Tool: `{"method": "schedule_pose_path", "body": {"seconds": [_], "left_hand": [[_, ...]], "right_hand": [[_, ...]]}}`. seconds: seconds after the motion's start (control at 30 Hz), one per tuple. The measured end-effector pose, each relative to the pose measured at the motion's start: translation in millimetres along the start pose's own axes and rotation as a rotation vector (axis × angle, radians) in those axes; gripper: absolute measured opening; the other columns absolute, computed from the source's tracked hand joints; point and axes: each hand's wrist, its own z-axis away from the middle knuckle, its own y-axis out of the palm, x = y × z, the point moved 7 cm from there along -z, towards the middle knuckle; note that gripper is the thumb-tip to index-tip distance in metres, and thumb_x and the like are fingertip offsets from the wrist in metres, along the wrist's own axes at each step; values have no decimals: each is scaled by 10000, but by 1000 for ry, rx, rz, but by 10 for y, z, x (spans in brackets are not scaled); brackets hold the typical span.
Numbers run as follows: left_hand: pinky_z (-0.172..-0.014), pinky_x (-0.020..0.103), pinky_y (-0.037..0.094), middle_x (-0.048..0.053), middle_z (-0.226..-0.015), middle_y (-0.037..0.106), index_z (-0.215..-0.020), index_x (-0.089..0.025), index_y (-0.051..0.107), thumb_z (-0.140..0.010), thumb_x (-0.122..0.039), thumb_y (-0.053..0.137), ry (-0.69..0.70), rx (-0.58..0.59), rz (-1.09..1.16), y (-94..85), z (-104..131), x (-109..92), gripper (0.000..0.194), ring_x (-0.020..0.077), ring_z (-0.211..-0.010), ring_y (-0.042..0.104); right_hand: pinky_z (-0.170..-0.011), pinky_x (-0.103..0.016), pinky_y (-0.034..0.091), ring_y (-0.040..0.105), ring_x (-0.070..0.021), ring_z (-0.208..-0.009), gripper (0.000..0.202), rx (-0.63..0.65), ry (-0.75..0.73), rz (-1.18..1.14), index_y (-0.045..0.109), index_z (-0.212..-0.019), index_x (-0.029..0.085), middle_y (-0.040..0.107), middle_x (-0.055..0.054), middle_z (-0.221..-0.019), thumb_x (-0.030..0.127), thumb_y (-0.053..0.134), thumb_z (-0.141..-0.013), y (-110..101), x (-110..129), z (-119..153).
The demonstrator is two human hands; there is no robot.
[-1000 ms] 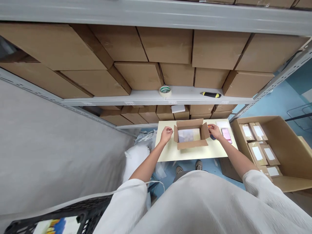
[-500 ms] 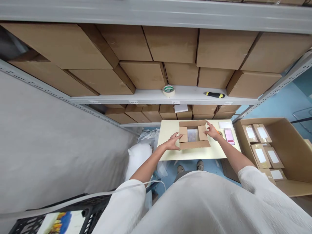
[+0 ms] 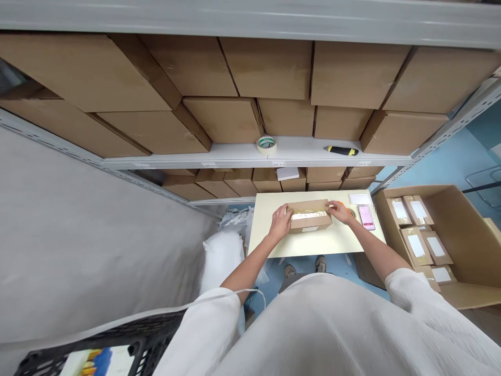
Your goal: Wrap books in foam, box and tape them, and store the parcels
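A small cardboard box (image 3: 305, 207) sits on the pale yellow table (image 3: 270, 245). Its flaps look closed, with a shiny strip of clear tape along the top and a white label on the near side. My left hand (image 3: 281, 222) grips the box's left end, fingers bent over the upper edge. At the opposite end, my right hand (image 3: 338, 211) has its fingers pinched on the upper right corner; whether a tape end lies between them is too small to tell. Partly behind that hand is a tape roll (image 3: 352, 213) with something orange.
A phone (image 3: 367, 216) and a white sheet (image 3: 360, 199) lie at the table's right. Beside it stands a large open carton (image 3: 465, 235) holding several labelled boxes. The shelf (image 3: 235, 148) ahead carries boxes, masking tape (image 3: 266, 145) and a utility knife (image 3: 341, 150). White packing material (image 3: 223, 258) lies left.
The box showed open flaps and its inside; now a closed, taped face is up. My left hand has moved from beside the box onto its left end.
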Motion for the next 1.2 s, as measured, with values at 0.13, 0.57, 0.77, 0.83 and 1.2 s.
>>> {"method": "schedule_pose_path", "body": {"seconds": [0.13,0.57,0.77,0.83,1.2], "left_hand": [[-1287,570,297,167,-1634,529,-1505,-257,618,-1067,-252,442,133,116,-90,103,67,-214,473,354,-1555,426],[-1298,563,257,161,-1678,500,-1599,-279,557,-1060,-251,436,28,141,-127,201,55,-225,552,352,-1585,397],[-1295,569,256,166,-1692,489,-1597,-262,561,-1068,-255,419,12,149,-131,219,69,-211,548,356,-1593,390],[-1298,571,250,163,-1705,476,-1603,-266,554,-1076,-265,409,9,157,-132,227,72,-194,547,355,-1599,383],[-1306,560,241,151,-1716,471,-1637,-285,514,-1105,-274,383,31,154,-178,310,75,-77,549,328,-1623,364]], "right_hand": [[-1077,-447,585,707,-250,-1180,421,-26,8,-88,730,-1273,272,697,-83,-1426,392,645,-879,105,-22,97],[-1050,-501,532,630,-379,-1274,364,-227,271,371,769,-1217,195,726,-176,-1299,413,603,-977,-273,-1012,335],[-1012,-520,509,640,-381,-1226,341,-129,336,448,752,-1292,276,719,-132,-1095,394,634,-995,-150,-1239,336],[-1017,-530,498,642,-385,-1218,349,-131,338,476,743,-1309,275,719,-144,-1086,374,608,-1004,-131,-1244,313],[-1058,-545,410,567,-416,-1311,428,-11,352,603,696,-1376,171,719,-229,-1223,324,478,-1041,-149,-1122,359]]}}
